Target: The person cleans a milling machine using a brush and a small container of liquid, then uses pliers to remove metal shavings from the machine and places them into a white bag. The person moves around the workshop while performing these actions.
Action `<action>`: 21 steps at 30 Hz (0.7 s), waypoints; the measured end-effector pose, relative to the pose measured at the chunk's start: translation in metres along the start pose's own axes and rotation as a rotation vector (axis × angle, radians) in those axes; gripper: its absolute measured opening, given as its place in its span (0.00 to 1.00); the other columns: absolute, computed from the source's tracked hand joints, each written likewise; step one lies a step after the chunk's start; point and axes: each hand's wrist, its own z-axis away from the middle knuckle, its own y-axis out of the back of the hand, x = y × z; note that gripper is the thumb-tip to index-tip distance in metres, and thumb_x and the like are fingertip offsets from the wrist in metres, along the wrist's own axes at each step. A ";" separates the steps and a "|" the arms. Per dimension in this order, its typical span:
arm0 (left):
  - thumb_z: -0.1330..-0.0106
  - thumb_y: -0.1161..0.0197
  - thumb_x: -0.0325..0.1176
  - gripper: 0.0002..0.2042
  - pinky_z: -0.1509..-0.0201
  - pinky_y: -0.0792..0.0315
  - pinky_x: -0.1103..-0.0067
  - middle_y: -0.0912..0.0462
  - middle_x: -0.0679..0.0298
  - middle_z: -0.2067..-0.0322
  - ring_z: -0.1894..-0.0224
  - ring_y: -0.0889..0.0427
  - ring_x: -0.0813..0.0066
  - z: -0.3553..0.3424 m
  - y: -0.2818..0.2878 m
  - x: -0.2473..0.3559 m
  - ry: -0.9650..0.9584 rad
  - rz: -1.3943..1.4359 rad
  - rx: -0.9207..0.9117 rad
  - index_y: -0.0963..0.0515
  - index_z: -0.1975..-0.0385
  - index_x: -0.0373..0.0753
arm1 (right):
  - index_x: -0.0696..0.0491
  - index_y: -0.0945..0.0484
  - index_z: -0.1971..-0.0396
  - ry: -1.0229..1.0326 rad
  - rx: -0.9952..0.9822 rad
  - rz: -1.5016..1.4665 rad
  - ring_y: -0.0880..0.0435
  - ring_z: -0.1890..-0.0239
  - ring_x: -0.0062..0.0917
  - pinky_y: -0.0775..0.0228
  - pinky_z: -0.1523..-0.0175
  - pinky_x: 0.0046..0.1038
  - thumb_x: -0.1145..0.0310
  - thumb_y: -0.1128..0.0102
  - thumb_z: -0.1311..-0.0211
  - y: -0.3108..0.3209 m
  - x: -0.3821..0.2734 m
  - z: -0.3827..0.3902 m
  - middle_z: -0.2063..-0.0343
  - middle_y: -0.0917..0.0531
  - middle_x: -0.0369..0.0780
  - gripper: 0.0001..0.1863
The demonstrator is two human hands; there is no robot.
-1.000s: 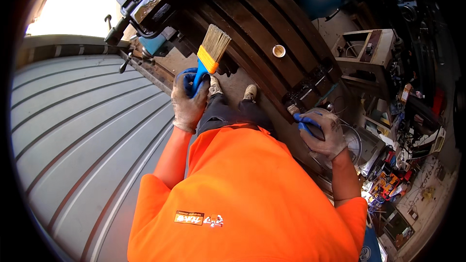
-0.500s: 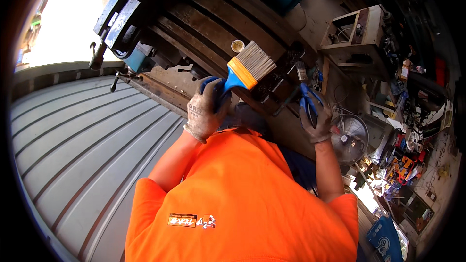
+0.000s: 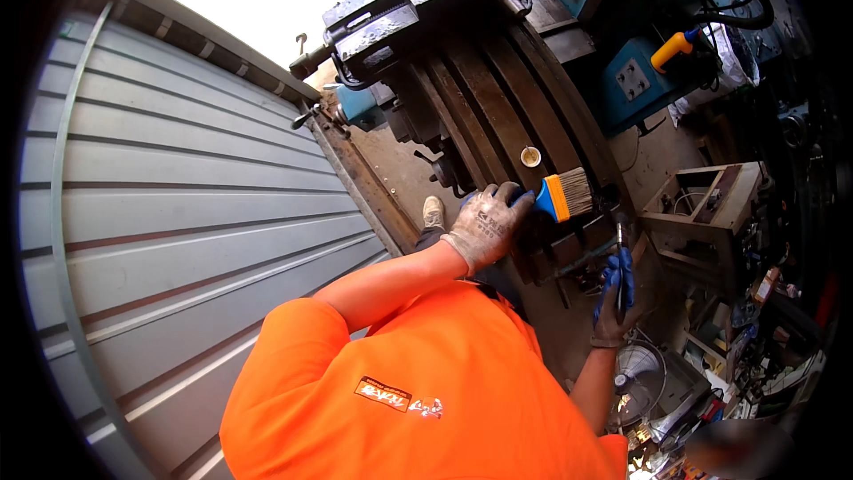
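Observation:
My left hand (image 3: 484, 224), in a grey work glove, is shut on the blue handle of a wide flat paintbrush (image 3: 567, 196). Its pale bristles point right and lie against the near edge of the dark slotted table of a heavy metal machine (image 3: 498, 116). My right hand (image 3: 611, 316), also gloved, is lower and to the right, gripping a slim blue-handled tool (image 3: 619, 258) that points upward toward the machine's edge. A small round cup (image 3: 530, 156) sits on the machine table just above the brush.
A grey ribbed roller door (image 3: 178, 213) fills the left. My shoe (image 3: 434, 212) stands on the concrete floor by the machine base. A wooden frame (image 3: 702, 204), a fan (image 3: 640, 382) and cluttered shelves crowd the right. A yellow-handled lever (image 3: 671, 49) sticks out of blue equipment.
The brush has swung from pointing up to pointing right, low along the machine table's edge. My right hand has dropped lower with the blue tool still in it. The view has tilted.

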 end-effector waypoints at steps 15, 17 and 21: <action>0.45 0.29 0.39 0.24 0.42 0.31 0.57 0.25 0.51 0.48 0.46 0.25 0.47 0.007 0.058 -0.039 -0.012 0.183 0.050 0.24 0.47 0.41 | 0.63 0.26 0.44 -0.059 -0.083 -0.185 0.18 0.51 0.27 0.26 0.44 0.28 0.74 0.45 0.30 -0.081 -0.092 -0.125 0.49 0.19 0.43 0.17; 0.46 0.27 0.39 0.24 0.47 0.28 0.59 0.24 0.52 0.52 0.50 0.24 0.49 0.004 0.072 -0.065 -0.028 0.240 0.158 0.23 0.49 0.40 | 0.63 0.26 0.44 -0.040 -0.139 -0.153 0.18 0.49 0.28 0.26 0.42 0.29 0.74 0.44 0.31 -0.109 -0.106 -0.139 0.49 0.19 0.44 0.17; 0.45 0.28 0.36 0.22 0.54 0.25 0.64 0.23 0.54 0.55 0.55 0.22 0.52 0.000 0.102 -0.132 -0.051 0.308 0.218 0.23 0.51 0.40 | 0.64 0.25 0.47 -0.063 -0.237 -0.156 0.17 0.48 0.31 0.26 0.40 0.30 0.77 0.43 0.35 -0.188 -0.151 -0.156 0.50 0.19 0.46 0.17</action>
